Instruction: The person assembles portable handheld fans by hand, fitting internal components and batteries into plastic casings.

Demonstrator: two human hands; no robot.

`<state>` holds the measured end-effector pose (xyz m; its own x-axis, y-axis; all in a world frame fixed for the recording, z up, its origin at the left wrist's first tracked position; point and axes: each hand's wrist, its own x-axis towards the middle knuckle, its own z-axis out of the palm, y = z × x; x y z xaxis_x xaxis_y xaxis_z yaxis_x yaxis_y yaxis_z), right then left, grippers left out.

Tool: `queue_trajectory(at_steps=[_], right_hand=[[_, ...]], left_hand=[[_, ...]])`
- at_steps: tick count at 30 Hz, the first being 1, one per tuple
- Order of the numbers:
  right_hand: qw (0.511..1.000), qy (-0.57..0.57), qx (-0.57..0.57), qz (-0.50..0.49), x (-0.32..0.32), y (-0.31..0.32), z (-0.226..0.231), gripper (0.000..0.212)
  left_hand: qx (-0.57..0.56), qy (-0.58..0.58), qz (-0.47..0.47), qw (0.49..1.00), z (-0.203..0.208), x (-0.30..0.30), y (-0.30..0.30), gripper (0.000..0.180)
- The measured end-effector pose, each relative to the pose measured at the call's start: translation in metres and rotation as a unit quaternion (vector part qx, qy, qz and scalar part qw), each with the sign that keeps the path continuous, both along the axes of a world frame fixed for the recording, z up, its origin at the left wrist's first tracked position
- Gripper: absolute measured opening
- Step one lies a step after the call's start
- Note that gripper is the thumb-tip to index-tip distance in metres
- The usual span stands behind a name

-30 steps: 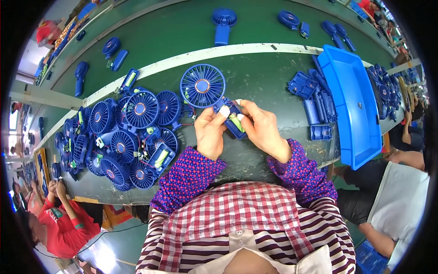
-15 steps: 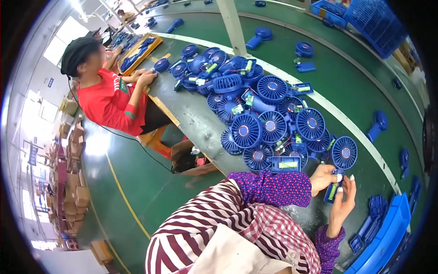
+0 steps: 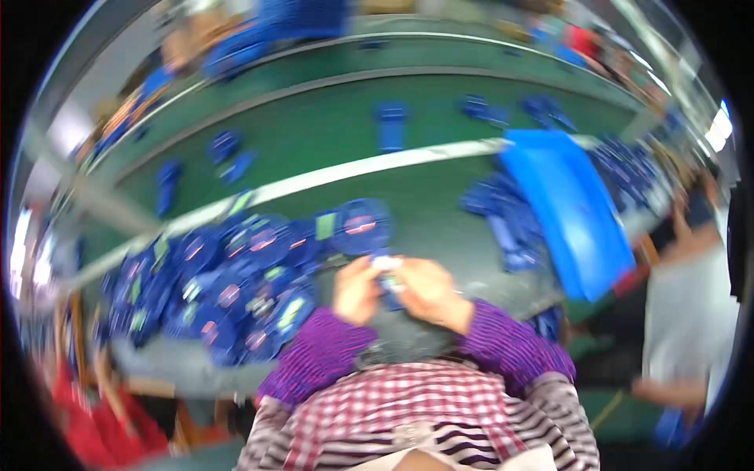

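Both my hands meet in front of me over the worktable, closed around the handle of a blue handheld fan [image 3: 363, 224]. Its round head points away from me and rests beside the pile. My left hand [image 3: 356, 293] pinches the handle from the left, while my right hand [image 3: 432, 293] grips it from the right. Below the fingers a bit of the blue handle [image 3: 392, 300] shows; most of it is covered, and motion smears the details. Left of my hands lies a heap of blue fans [image 3: 228, 275], several with green parts exposed.
A bright blue tray [image 3: 565, 216] stands to the right, with blue handle-shaped parts [image 3: 506, 224] beside it. Beyond a white rail [image 3: 353, 168], more fans [image 3: 390, 125] lie on a green belt. People sit at the lower left and far right.
My view has swung to the right, so the pile now lies at left and the tray shows fully. Both hands still hold the fan, its handle now more covered by fingers.
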<state>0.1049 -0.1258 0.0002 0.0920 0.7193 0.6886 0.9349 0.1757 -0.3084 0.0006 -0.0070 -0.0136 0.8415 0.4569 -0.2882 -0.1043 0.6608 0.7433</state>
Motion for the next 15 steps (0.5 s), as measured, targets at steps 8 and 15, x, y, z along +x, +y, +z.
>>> queue_trajectory(at_steps=[8, 15], right_hand=[[0.979, -0.172, -0.021, 0.107, 0.014, -0.041, 0.015, 0.039], [0.979, -0.136, -0.082, 0.131, 0.011, -0.048, 0.017, 0.046]], left_hand=[[0.023, 0.007, -0.091, 0.996, 0.0, -0.003, -0.012, 0.023], [0.041, 0.038, -0.097, 0.994, -0.001, -0.008, -0.02, 0.022]])
